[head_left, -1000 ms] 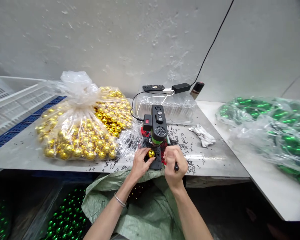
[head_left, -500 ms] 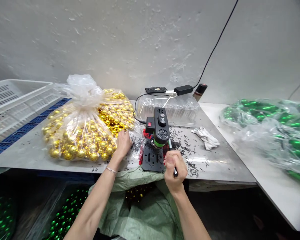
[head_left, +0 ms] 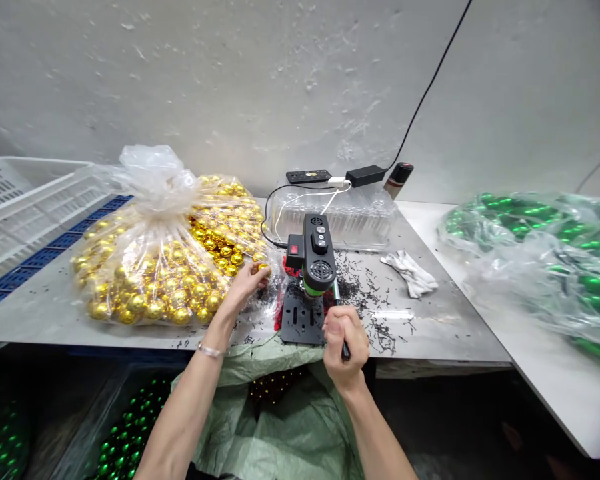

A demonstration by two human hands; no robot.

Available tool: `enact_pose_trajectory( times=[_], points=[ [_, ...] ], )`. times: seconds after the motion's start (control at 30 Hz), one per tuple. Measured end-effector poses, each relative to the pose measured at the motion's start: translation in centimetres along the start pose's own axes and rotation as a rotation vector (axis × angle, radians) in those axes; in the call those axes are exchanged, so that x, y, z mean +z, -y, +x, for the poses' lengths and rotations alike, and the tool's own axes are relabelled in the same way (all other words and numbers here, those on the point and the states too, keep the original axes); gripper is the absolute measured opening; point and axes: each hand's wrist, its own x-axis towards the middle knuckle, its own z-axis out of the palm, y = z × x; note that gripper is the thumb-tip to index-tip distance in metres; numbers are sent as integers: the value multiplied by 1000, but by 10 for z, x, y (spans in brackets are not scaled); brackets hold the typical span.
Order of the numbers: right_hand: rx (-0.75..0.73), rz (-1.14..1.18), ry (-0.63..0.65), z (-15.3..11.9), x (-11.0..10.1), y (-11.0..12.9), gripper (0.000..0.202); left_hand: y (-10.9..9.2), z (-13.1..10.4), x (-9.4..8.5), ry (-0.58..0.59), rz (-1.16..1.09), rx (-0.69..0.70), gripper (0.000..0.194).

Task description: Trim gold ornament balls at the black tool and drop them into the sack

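A shiny gold ball (head_left: 263, 267) is pinched in the fingers of my left hand (head_left: 247, 281), at the right edge of an open-sided clear bag of gold balls (head_left: 175, 283). My right hand (head_left: 347, 339) is wrapped round the black-ended lever (head_left: 346, 352) of a small bench press. The black press head (head_left: 319, 257), with a red switch and a green ring underneath, stands over a slotted black base plate (head_left: 300, 325). Red parts show beside the plate, partly hidden by the head. Beneath the table edge hangs a green woven sack (head_left: 290, 433) with gold balls inside.
Small black scraps (head_left: 363, 293) litter the metal tabletop around the press. A white glove (head_left: 411, 273) lies to the right. Behind stands a clear plastic box (head_left: 363, 223) carrying cables and a black adapter (head_left: 367, 175). Bagged green balls (head_left: 525, 220) lie far right; a white crate (head_left: 25, 200) stands left.
My left hand has turned from the gold balls and now shows a ball in its fingers. My right hand stays on the lever. The view has shifted slightly.
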Motion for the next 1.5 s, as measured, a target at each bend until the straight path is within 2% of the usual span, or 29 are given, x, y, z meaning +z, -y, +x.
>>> enact_pose_trajectory(
  times=[0.07,0.17,0.2,0.27,0.37,0.5,0.6,0.7,0.77,0.93,1.07,1.33,1.5],
  points=[
    [10,2,-4,0,0,0,26,0,-26,3,86,-191,-103,22],
    [7,2,0,1,0,0,26,1,-59,12,211,-597,-329,35],
    [-2,2,4,1,-1,0,26,2,-67,16,231,-683,-381,38],
    [-15,0,12,1,-1,-1,26,4,-77,25,215,-717,-405,43],
    [-15,-4,18,1,-2,-1,25,9,-80,42,131,-590,-325,44],
    [-31,0,15,1,-2,-2,25,17,-80,63,38,-211,-65,35],
    [-36,9,22,0,-2,-3,25,22,-84,71,-31,116,81,33],
    [-35,19,27,-1,-2,-4,24,26,-88,71,-12,282,161,34],
    [-30,23,26,-2,-2,-5,23,27,-90,71,10,331,214,34],
    [-28,20,34,-3,-3,-5,22,25,-91,75,-42,415,341,30],
    [-23,20,53,-4,-4,-5,22,25,-90,78,-26,440,422,26],
    [-63,-43,59,-19,-2,-14,24,36,-86,79,-25,357,431,29],
    [-121,3,-22,-36,9,-32,28,36,-86,79,-31,347,423,29]
  ],
)
